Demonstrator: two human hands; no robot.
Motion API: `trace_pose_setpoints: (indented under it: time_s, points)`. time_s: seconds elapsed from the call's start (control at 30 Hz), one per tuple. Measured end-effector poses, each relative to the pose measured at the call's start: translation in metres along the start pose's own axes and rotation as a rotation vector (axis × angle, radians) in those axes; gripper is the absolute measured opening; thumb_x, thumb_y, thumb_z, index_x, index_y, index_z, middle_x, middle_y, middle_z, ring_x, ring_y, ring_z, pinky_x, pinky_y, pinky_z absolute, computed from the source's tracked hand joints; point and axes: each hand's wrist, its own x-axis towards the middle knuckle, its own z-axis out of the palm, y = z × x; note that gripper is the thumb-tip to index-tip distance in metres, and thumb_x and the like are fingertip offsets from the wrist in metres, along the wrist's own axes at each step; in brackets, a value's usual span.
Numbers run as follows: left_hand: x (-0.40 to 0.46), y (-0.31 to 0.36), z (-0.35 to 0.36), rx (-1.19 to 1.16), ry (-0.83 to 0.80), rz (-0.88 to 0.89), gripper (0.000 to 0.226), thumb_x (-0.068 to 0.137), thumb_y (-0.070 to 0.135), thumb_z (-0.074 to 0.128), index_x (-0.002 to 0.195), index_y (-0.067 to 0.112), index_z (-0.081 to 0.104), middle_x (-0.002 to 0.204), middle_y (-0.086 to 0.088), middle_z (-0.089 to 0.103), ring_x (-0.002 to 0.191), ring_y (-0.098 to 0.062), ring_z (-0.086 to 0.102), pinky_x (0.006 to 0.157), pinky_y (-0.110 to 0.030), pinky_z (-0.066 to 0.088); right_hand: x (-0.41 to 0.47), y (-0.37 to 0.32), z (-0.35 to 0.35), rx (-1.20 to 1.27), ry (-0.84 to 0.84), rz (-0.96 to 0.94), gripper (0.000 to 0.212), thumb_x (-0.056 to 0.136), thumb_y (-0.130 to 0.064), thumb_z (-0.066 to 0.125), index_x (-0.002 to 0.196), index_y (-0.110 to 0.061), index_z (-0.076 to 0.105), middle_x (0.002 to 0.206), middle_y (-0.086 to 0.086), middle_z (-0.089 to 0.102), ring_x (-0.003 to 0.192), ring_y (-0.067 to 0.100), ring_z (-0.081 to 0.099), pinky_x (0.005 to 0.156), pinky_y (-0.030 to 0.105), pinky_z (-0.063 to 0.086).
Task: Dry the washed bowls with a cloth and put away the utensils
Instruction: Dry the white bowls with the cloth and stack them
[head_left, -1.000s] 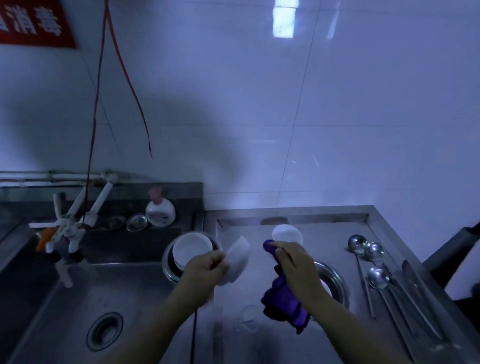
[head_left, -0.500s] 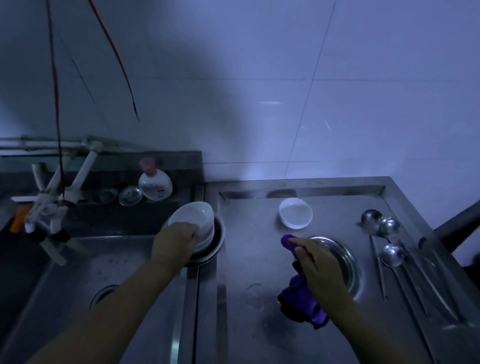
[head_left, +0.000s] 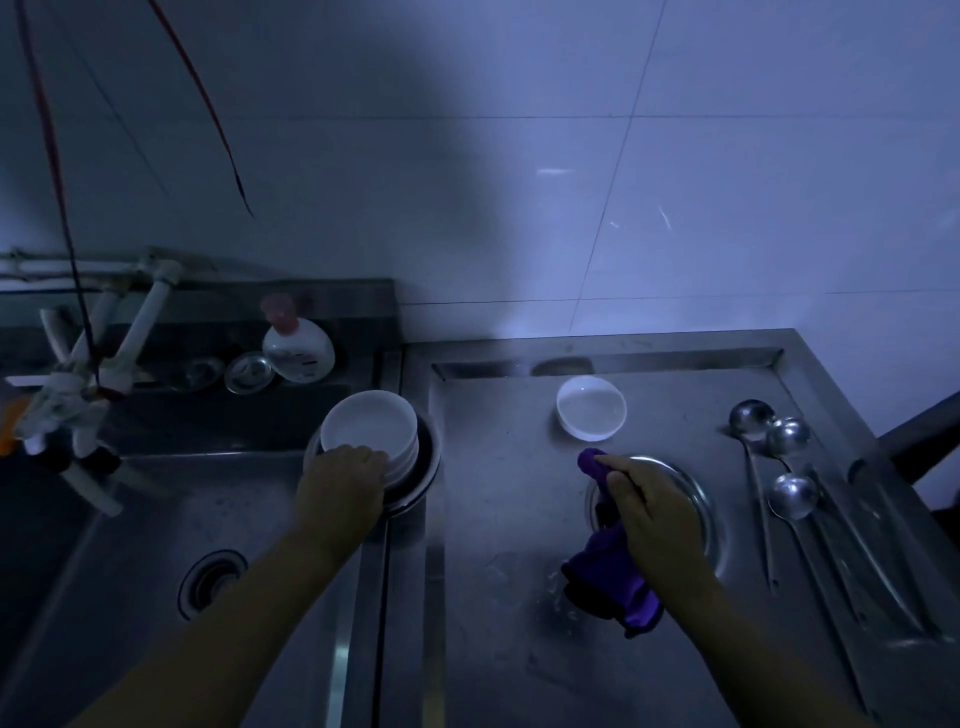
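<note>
Since half a second ago little has moved: the left hand (head_left: 340, 480) is still curled over the near rim of the top bowl (head_left: 370, 427), stacked on other bowls in a metal basin (head_left: 427, 470). The cloth (head_left: 613, 571) is gripped by the right hand (head_left: 649, 514) above a second basin (head_left: 698, 499). One bowl (head_left: 591, 408) is set apart behind; ladles (head_left: 779, 467) lie rightward.

Single head-worn wide-angle view, looking forward and down from close above the steel counter (head_left: 509, 649). Sink (head_left: 156, 519) at 9 o'clock, tiled wall (head_left: 519, 182) at 12 o'clock.
</note>
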Motion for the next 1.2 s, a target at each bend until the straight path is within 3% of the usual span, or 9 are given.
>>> trace_pose_setpoints:
  time_s: [0.1, 0.27, 0.4, 0.57, 0.73, 0.87, 1.0, 1.1, 1.2]
  points:
    - [0.003, 0.019, -0.010, -0.020, 0.015, -0.060, 0.038, 0.071, 0.019, 0.039, 0.083, 0.000, 0.069, 0.071, -0.014, 0.067, 0.066, -0.033, 0.064, 0.061, -0.040, 0.054, 0.007, 0.006, -0.010, -0.017, 0.010, 0.006, 0.024, 0.095, -0.002, 0.051, 0.110, -0.016, 0.064, 0.097, -0.008, 0.062, 0.091, -0.002, 0.056, 0.077, 0.003, 0.038]
    - [0.038, 0.094, -0.009, -0.293, 0.142, -0.110, 0.040, 0.077, 0.026, 0.061, 0.111, 0.005, 0.064, 0.095, -0.010, 0.070, 0.088, -0.030, 0.062, 0.079, -0.040, 0.049, 0.019, 0.017, -0.035, -0.002, 0.040, 0.031, 0.023, 0.096, -0.003, 0.050, 0.107, -0.019, 0.063, 0.094, -0.013, 0.059, 0.087, -0.002, 0.056, 0.073, 0.003, 0.038]
    - [0.085, 0.161, 0.026, -0.593, -0.050, -0.226, 0.041, 0.083, 0.023, 0.065, 0.121, 0.010, 0.058, 0.111, -0.006, 0.063, 0.102, -0.023, 0.056, 0.087, -0.030, 0.041, 0.032, 0.033, -0.064, 0.020, 0.082, 0.040, 0.024, 0.095, 0.001, 0.049, 0.107, -0.013, 0.065, 0.097, -0.004, 0.062, 0.091, -0.010, 0.055, 0.076, 0.001, 0.037]
    - [0.145, 0.213, 0.087, -0.886, -0.304, -0.571, 0.019, 0.082, 0.014, 0.060, 0.090, -0.003, 0.058, 0.094, -0.022, 0.064, 0.090, -0.033, 0.061, 0.061, -0.030, 0.035, 0.046, 0.064, -0.100, 0.048, 0.119, 0.077, 0.025, 0.095, -0.001, 0.050, 0.106, -0.019, 0.062, 0.099, -0.006, 0.063, 0.094, -0.004, 0.057, 0.078, 0.005, 0.040]
    - [0.182, 0.234, 0.138, -1.080, -0.335, -0.957, 0.042, 0.083, 0.017, 0.062, 0.115, -0.009, 0.055, 0.109, -0.024, 0.064, 0.098, -0.035, 0.063, 0.074, -0.033, 0.048, 0.051, 0.097, -0.120, 0.094, 0.143, 0.150, 0.025, 0.095, -0.003, 0.051, 0.105, -0.022, 0.064, 0.101, -0.004, 0.066, 0.091, -0.001, 0.059, 0.078, 0.012, 0.045]
    - [0.195, 0.243, 0.157, -1.312, -0.331, -1.181, 0.033, 0.086, 0.012, 0.059, 0.111, -0.009, 0.052, 0.097, -0.030, 0.062, 0.072, -0.028, 0.068, 0.076, -0.044, 0.053, 0.049, 0.111, -0.129, 0.136, 0.157, 0.189, 0.028, 0.094, -0.004, 0.052, 0.102, -0.029, 0.064, 0.099, -0.010, 0.066, 0.091, 0.001, 0.061, 0.081, 0.019, 0.049]
    - [0.199, 0.243, 0.161, -1.363, -0.403, -1.221, 0.034, 0.091, 0.000, 0.050, 0.124, -0.008, 0.050, 0.115, -0.023, 0.062, 0.072, -0.024, 0.068, 0.071, -0.035, 0.059, 0.047, 0.114, -0.132, 0.159, 0.162, 0.191, 0.030, 0.094, -0.003, 0.051, 0.102, -0.029, 0.064, 0.101, -0.010, 0.068, 0.093, 0.002, 0.062, 0.082, 0.018, 0.049]
    - [0.191, 0.240, 0.150, -1.369, -0.390, -1.254, 0.034, 0.085, -0.011, 0.047, 0.119, -0.013, 0.050, 0.086, -0.024, 0.062, 0.045, -0.022, 0.061, 0.068, -0.042, 0.056, 0.047, 0.112, -0.131, 0.163, 0.146, 0.205, 0.028, 0.094, -0.005, 0.052, 0.103, -0.028, 0.065, 0.100, -0.006, 0.068, 0.092, 0.006, 0.062, 0.081, 0.019, 0.049]
    - [0.176, 0.235, 0.129, -1.427, -0.354, -1.218, 0.032, 0.078, -0.014, 0.046, 0.109, -0.012, 0.054, 0.073, -0.018, 0.057, 0.059, -0.029, 0.058, 0.066, -0.041, 0.054, 0.045, 0.105, -0.127, 0.148, 0.125, 0.198, 0.025, 0.094, -0.005, 0.052, 0.105, -0.024, 0.065, 0.100, -0.004, 0.067, 0.090, 0.001, 0.061, 0.076, 0.012, 0.047]
